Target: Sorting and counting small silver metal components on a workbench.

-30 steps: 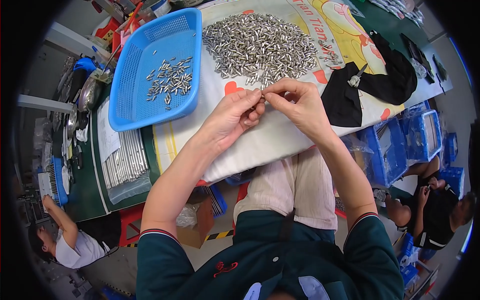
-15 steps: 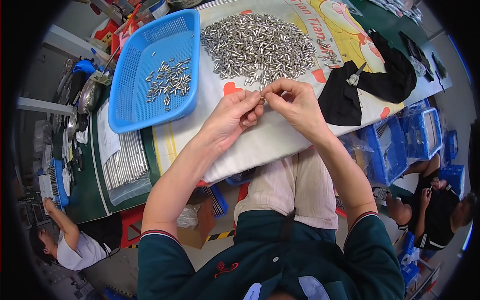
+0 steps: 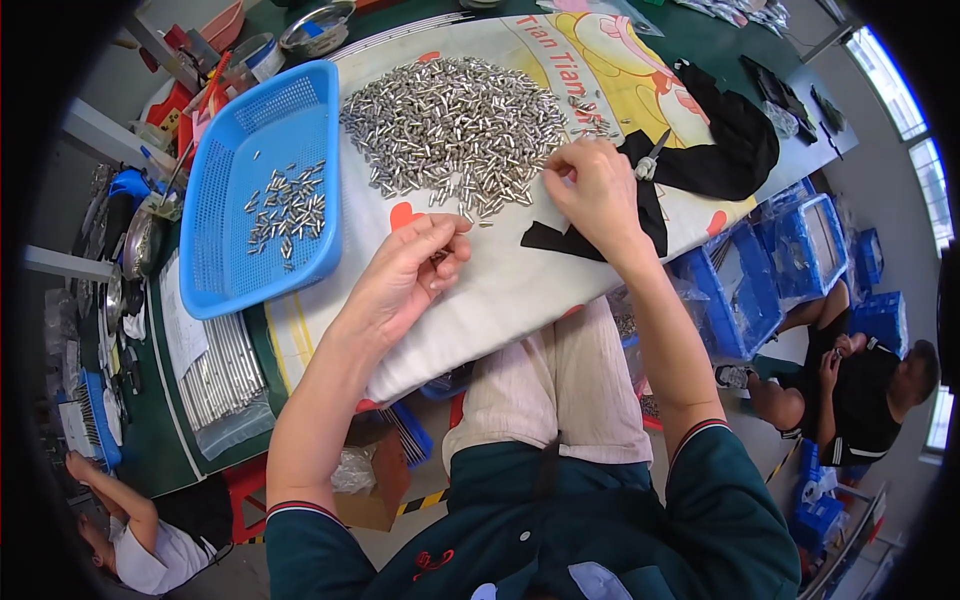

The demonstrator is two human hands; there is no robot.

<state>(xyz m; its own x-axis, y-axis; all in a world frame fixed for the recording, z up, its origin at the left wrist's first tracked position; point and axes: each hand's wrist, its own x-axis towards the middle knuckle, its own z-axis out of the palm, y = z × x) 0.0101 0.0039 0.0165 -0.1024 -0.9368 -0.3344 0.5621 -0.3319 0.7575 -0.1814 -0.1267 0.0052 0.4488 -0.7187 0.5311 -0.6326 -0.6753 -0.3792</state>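
Shiny metal pins (image 3: 455, 125) heaped; perforated blue basket (image 3: 222, 265).

The right hand (image 3: 594, 192) has parted from the left hand (image 3: 412, 268), moving across to the black cloth (image 3: 715, 172).

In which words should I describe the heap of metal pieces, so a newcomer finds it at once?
Find the pale printed cloth on the green table. Beyond the left hand, right of the blue basket, lies the heap of small silvery pieces. Unlike the smaller scattering inside the basket, it is a broad, dense mound directly on the cloth.
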